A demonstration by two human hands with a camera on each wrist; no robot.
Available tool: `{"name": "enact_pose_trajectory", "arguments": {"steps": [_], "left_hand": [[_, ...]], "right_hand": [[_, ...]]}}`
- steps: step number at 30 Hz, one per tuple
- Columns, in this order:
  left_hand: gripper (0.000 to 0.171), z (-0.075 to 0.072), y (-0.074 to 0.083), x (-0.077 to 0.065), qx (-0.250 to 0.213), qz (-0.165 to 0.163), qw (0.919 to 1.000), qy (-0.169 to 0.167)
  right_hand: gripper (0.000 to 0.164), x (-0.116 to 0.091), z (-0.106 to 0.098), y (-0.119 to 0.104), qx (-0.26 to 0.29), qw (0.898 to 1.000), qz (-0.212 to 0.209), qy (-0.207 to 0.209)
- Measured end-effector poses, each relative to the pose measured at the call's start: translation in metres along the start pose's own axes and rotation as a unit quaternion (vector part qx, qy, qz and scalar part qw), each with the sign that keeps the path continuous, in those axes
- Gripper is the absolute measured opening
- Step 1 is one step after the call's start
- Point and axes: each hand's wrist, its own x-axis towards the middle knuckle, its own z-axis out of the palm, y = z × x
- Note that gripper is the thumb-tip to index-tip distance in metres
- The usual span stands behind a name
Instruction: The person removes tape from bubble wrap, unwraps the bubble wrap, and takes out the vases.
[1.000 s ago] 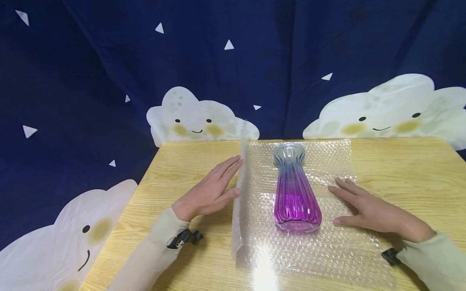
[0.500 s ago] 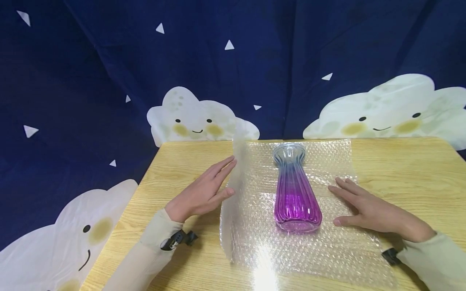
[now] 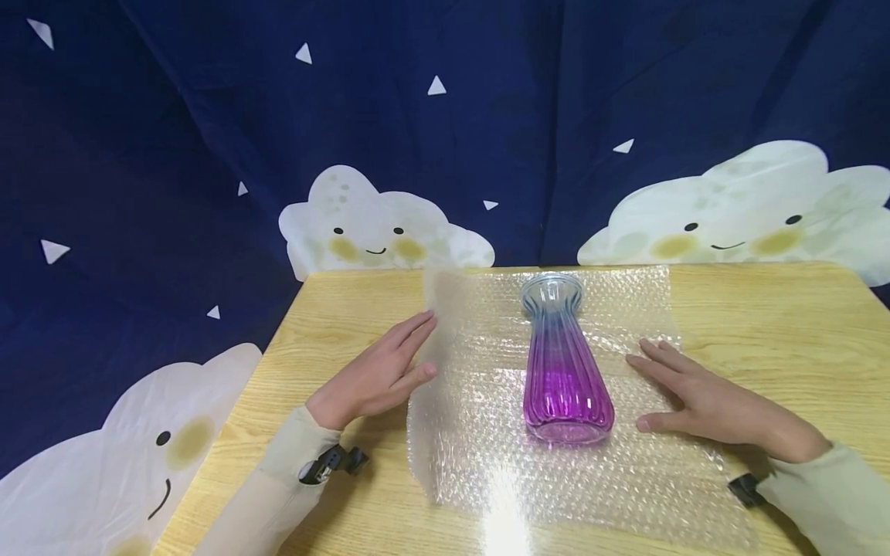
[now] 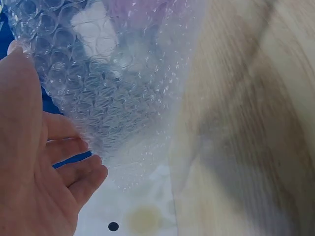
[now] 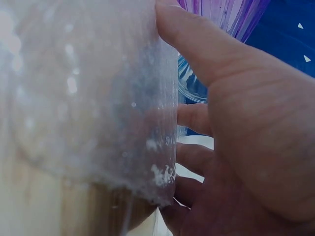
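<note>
A ribbed glass vase (image 3: 566, 371), clear blue at the mouth and purple toward the base, lies on its side on a sheet of bubble wrap (image 3: 487, 463). Its mouth points away from me. At the sheet's left edge, which stands slightly raised, my left hand (image 3: 375, 374) touches the plastic with fairly straight fingers. The left wrist view shows the bubble wrap (image 4: 113, 83) close beside the fingers, with no grip on it visible. My right hand (image 3: 709, 401) rests at the sheet's right side, fingers extended, apart from the vase.
Under the sheet is a light wooden table (image 3: 779, 324), whose far edge meets a dark blue curtain (image 3: 389, 100) printed with clouds and white triangles. A bright light reflection falls on the wrap near the front. Both wrists wear dark straps.
My left hand has moved left and slightly toward me. The wrap's left flap has leaned outward and lowered with it. The vase and right hand have stayed in place.
</note>
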Motion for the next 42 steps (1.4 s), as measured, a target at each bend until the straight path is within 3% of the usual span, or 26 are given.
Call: {"name": "enact_pose_trajectory", "arguments": {"steps": [15, 28, 42], "left_hand": [[0.08, 0.009, -0.013, -0.017, -0.007, -0.064, 0.997, -0.044], [0.085, 0.014, -0.02, -0.025, 0.022, -0.065, 0.9958, -0.062], [0.085, 0.023, -0.022, -0.031, -0.012, -0.063, 0.994, -0.089]], "right_hand": [[0.091, -0.001, 0.0, 0.0, -0.007, 1.0, -0.001, 0.001], [0.092, 0.001, -0.001, -0.001, 0.011, 1.0, 0.014, -0.01], [0.093, 0.001, -0.001, 0.0, 0.0, 1.0, 0.012, -0.005]]}}
